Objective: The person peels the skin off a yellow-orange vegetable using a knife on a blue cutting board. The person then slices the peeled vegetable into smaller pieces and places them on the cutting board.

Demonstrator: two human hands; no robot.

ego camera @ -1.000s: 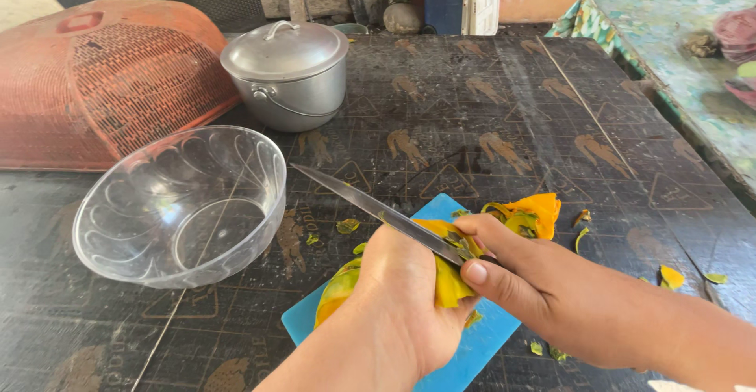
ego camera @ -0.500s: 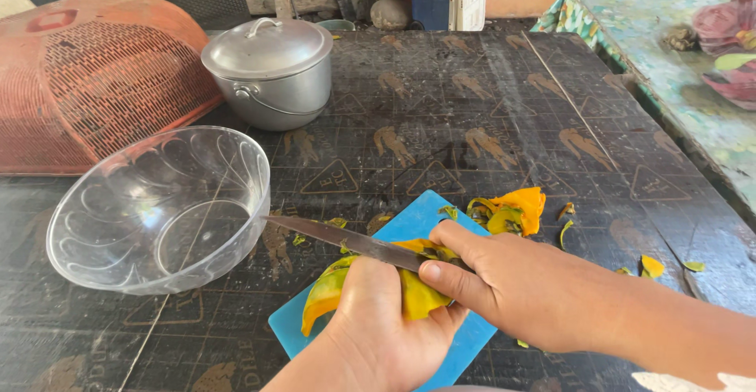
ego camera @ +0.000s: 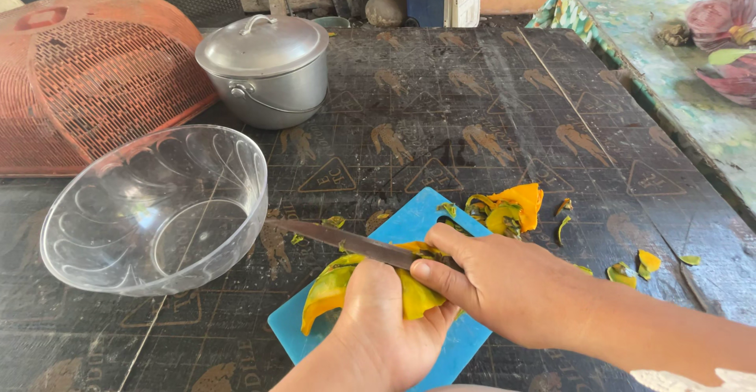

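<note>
1. Left hand (ego camera: 386, 321), lower centre of the frame: fingers curled around a yellow-green mango (ego camera: 335, 286), gripping it from above over the blue cutting board (ego camera: 409, 222). One end of the fruit shows at the hand's left side, with yellow flesh showing again by the thumb.
2. Right hand (ego camera: 496, 282), lower right of centre: closed around the handle of a knife (ego camera: 346, 241); the handle itself is hidden inside the fist, thumb pressed near the base of the blade.
3. Knife blade: runs from the right hand toward the left of the frame, lying across the top of the mango, its tip just short of the bowl's rim.
4. Cutting board: set at an angle on the dark patterned table (ego camera: 441, 108), lower centre; both hands cover much of it.
5. Pile of peel (ego camera: 508, 207): orange and green strips heaped at the board's upper right corner, just above the right hand.
6. Peel scraps (ego camera: 634, 267): small yellow-green bits scattered on the table right of the board; a few more lie left of it under the blade.
7. Clear bowl (ego camera: 153, 207): left of the board, centre left of the frame, nothing in it.
8. Metal pot (ego camera: 264, 69): lidded, upper centre-left, behind the bowl.
9. Orange mesh cover (ego camera: 87, 77): dome-shaped, upper left, beside the pot.
10. Second table with a green patterned cloth (ego camera: 638, 45): upper right.
</note>
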